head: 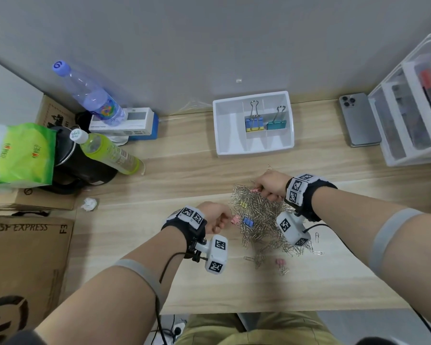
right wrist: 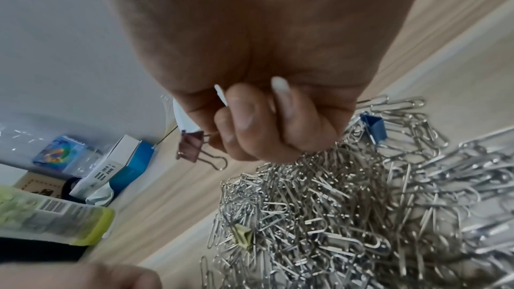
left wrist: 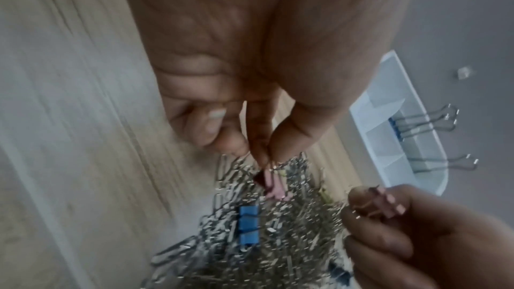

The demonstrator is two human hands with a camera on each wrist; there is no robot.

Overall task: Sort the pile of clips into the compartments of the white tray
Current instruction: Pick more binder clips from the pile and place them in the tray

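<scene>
A heap of silver paper clips [head: 261,220] [right wrist: 347,206] lies mid-table, with small coloured binder clips mixed in, one blue [head: 248,221] [left wrist: 248,225] and one yellow [right wrist: 243,236]. At the heap's left edge my left hand [head: 224,219] [left wrist: 264,157] pinches a small pink binder clip [head: 235,219] [left wrist: 271,181] by its wire handle. My right hand [head: 260,189] [right wrist: 222,140] is curled over the heap's far side and holds another pink binder clip [head: 255,190] [right wrist: 192,144]. The white tray [head: 224,145] [left wrist: 375,100] stands behind, holding large blue [head: 254,123] and teal [head: 276,124] binder clips in neighbouring compartments.
A phone [head: 358,120] and a white drawer unit [head: 408,120] sit at the right. Bottles [head: 105,150], a black kettle [head: 80,168], a green bag and cardboard boxes crowd the left. A crumpled paper ball [head: 89,204] and a loose pink clip [head: 280,262] lie on the table.
</scene>
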